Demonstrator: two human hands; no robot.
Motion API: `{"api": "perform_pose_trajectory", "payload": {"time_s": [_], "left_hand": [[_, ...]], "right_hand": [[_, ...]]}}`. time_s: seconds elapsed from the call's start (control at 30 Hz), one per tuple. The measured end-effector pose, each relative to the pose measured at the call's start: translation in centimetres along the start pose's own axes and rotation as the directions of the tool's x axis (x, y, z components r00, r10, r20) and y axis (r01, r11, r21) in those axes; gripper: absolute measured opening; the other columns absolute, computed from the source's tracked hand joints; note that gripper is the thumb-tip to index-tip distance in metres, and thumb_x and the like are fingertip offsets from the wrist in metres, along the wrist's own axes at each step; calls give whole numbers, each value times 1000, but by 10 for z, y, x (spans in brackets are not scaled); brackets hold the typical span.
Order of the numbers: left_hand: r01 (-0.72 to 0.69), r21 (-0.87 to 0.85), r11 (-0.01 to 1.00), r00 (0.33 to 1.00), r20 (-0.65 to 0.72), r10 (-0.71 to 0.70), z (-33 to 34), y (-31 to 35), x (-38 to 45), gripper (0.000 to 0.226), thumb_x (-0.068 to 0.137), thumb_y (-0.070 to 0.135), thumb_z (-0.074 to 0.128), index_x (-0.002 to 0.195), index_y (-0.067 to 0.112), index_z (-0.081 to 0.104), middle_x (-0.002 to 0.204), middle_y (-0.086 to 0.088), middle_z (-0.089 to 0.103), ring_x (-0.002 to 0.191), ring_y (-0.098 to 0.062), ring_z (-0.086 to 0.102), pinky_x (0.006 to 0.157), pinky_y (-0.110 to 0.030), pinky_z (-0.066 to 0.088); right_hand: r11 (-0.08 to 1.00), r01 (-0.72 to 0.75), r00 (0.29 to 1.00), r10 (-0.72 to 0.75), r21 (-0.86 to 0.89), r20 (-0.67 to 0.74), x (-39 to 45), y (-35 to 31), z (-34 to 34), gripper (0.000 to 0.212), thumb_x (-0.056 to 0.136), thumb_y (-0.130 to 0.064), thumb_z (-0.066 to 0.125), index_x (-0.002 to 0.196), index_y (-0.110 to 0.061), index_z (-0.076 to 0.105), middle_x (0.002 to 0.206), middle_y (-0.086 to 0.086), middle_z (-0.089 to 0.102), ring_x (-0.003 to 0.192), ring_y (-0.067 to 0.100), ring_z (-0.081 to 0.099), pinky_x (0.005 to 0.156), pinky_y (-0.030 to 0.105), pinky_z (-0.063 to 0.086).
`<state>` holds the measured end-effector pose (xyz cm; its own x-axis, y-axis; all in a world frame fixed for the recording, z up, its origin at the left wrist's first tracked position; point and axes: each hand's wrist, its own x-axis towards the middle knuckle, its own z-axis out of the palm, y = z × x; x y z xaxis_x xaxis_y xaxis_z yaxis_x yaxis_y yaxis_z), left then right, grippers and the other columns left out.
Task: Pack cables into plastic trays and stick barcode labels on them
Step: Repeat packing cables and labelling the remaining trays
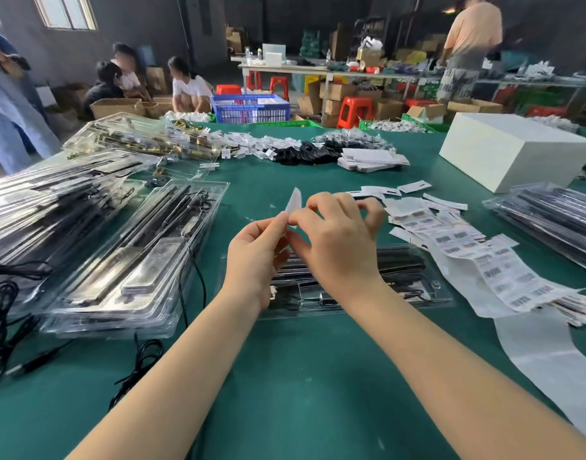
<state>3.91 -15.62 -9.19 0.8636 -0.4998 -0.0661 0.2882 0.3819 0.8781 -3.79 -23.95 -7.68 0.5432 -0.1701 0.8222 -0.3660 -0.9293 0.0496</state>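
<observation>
White label: a small white label (pixel 294 203) stands up at the centre of the frame, pinched at its lower edge where both hands meet.
Left hand: the left hand (pixel 256 257) grips the lower left of the label between thumb and curled fingers, palm turned inward, forearm rising from the bottom left.
Right hand: the right hand (pixel 339 239) pinches the same edge from the right with thumb and forefinger, other fingers arched up and apart, forearm entering from the bottom right.
Step in hand: it looks like peeling or separating a barcode label before sticking.
Tray: a clear plastic tray (pixel 401 280) holding black cables lies flat on the green table (pixel 301 376), directly under the hands, partly hidden by them.
Next move: likely bring the label down flat onto the tray lid, sticky side down, without creasing.
Label supply: a strip of barcode labels (pixel 484 260) trails along the right of the frame.
Other trays: stacked trays (pixel 118 260) sit at the left.
</observation>
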Motion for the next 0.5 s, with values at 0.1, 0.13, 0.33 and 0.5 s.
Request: {"api": "perform_pose_trajectory", "payload": {"time_s": [0.1, 0.13, 0.33, 0.5], "left_hand": [[34, -14, 999, 999, -17, -35, 1, 0, 1, 16, 86, 20, 71, 72, 16, 63, 69, 1, 67, 65, -13, 60, 63, -24, 47], [43, -25, 999, 999, -20, -43, 1, 1, 1, 16, 86, 21, 70, 73, 16, 63, 68, 2, 67, 64, -12, 61, 62, -23, 47], [-85, 594, 800, 974, 219, -60, -14, 9, 9, 41, 83, 58, 61, 108, 24, 60, 109, 1, 67, 93, -12, 66, 82, -31, 54], [-431, 880, -201, 835, 304, -459, -47, 8, 18, 87, 66, 60, 75, 140, 55, 30, 159, 6, 14, 147, -31, 7, 117, -54, 11]], "right_hand": [[987, 42, 988, -65, -156, -143, 5, 0, 7, 7, 81, -30, 74, 76, -26, 72, 75, -8, 63, 75, 21, 61, 80, 37, 27], [979, 60, 979, -96, -192, -180, 6, -1, 8, 12, 84, -30, 73, 73, -25, 71, 73, -8, 62, 72, 21, 61, 79, 37, 27], [971, -203, 976, 211, 126, -51, -3, 16, 14, 16, 87, -31, 66, 77, -22, 74, 78, -4, 66, 77, 22, 60, 72, 33, 36], [460, -742, 657, 643, 487, 393, -33, 47, 26, 20, 90, -29, 65, 92, -12, 75, 75, -7, 68, 70, 8, 63, 67, 19, 49]]}}
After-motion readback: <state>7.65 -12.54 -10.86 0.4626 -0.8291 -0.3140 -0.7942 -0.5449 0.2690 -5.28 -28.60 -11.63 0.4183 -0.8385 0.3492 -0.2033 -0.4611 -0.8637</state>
